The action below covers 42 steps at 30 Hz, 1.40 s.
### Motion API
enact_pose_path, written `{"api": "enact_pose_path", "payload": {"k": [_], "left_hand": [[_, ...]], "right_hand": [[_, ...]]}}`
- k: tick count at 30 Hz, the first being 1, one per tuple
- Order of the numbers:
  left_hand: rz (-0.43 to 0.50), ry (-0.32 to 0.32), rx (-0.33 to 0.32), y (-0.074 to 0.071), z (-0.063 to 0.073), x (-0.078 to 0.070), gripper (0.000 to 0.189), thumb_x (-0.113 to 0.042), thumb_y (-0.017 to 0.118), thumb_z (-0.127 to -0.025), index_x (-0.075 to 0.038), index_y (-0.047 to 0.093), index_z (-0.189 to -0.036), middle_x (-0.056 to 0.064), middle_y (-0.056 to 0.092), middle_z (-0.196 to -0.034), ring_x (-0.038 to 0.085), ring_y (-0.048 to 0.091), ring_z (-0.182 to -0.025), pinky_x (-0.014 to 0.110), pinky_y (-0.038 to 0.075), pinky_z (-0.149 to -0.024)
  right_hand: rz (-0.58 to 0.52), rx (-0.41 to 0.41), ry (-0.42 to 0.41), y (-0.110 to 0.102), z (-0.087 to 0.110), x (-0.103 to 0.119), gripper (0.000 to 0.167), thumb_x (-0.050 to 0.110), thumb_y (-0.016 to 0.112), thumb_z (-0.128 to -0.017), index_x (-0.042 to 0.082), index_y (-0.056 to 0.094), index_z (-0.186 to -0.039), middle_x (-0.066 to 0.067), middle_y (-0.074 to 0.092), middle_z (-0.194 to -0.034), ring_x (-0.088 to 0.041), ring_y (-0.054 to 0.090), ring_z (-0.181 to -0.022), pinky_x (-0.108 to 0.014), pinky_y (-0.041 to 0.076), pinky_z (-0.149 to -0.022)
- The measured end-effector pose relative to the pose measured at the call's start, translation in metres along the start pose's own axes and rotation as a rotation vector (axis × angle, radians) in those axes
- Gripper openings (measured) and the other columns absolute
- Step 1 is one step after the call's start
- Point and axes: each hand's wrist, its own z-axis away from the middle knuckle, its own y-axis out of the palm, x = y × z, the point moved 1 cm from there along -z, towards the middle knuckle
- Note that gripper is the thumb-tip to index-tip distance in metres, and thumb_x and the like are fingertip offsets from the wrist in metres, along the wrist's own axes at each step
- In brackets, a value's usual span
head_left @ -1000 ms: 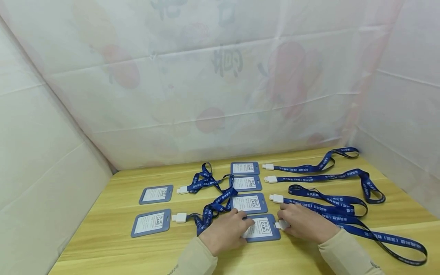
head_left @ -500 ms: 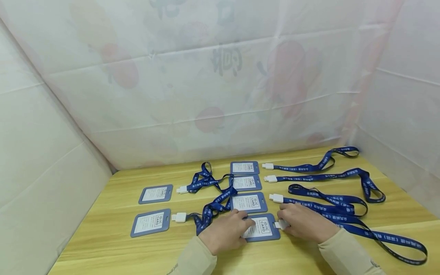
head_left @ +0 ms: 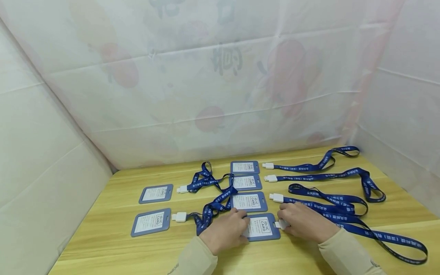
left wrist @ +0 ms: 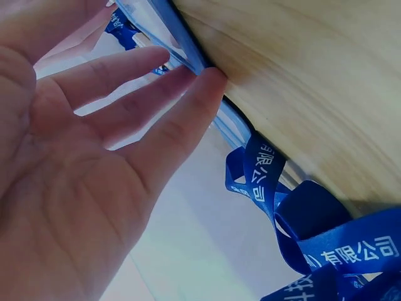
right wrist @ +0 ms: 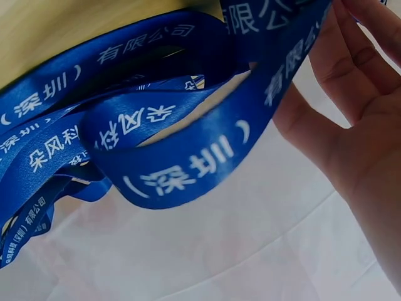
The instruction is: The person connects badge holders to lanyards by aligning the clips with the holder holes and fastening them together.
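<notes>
Toward the yellow wood-grain table's (head_left: 103, 244) near edge, a fingertip of the loosely spread left hand (head_left: 225, 231) seems to have drawn back over the white printed card (head_left: 262, 226) in the blue plastic holder (head_left: 276, 233) it touches. The right hand (head_left: 307, 222), unmoved, pinches a blue fabric lanyard's (head_left: 388, 237) white plastic clip (head_left: 283, 224) at the holder's right end, so joining looks unfinished. Toward the left and far edges, five more holders (head_left: 263, 206) carry cards.

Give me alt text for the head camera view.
A person's left hand holds a blue-framed rectangular card holder while the right hand pinches a white connector at its slotted end. Five more holders and several blue printed ribbon lanyards lie on the wood-grain table.
</notes>
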Motion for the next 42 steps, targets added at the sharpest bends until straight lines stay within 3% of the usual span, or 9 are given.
{"api": "enact_pose_path", "payload": {"k": [17,30,42], "left_hand": [[-0.047,0.014,-0.025,0.0017,-0.0006,0.0001,0.049,-0.037,0.085,-0.083,-0.01,0.072,-0.121,0.0,0.067,-0.12,0.014,0.06,-0.102,0.022,0.052,-0.088],[-0.048,0.016,-0.026,0.0011,-0.001,-0.0005,0.05,-0.037,0.084,-0.082,-0.01,0.071,-0.122,-0.001,0.067,-0.121,0.013,0.06,-0.102,0.022,0.052,-0.088],[0.006,0.004,-0.037,0.0021,-0.0008,0.0025,0.053,-0.038,0.085,-0.08,-0.011,0.071,-0.123,-0.001,0.068,-0.123,0.012,0.06,-0.101,0.02,0.052,-0.086]], "right_hand": [[-0.018,0.01,0.01,-0.0006,0.0005,0.001,0.018,0.007,0.088,-0.077,0.006,0.077,-0.091,0.002,0.065,-0.085,-0.006,0.053,-0.07,-0.03,0.059,-0.069],[0.002,-0.007,-0.005,0.0,0.0003,0.002,0.02,0.005,0.088,-0.075,0.005,0.078,-0.092,-0.001,0.066,-0.085,-0.009,0.059,-0.07,-0.027,0.059,-0.067],[0.006,-0.013,-0.005,0.0011,-0.0007,0.0041,0.022,0.005,0.089,-0.074,0.005,0.078,-0.093,-0.002,0.066,-0.086,-0.012,0.062,-0.073,-0.027,0.059,-0.068]]}}
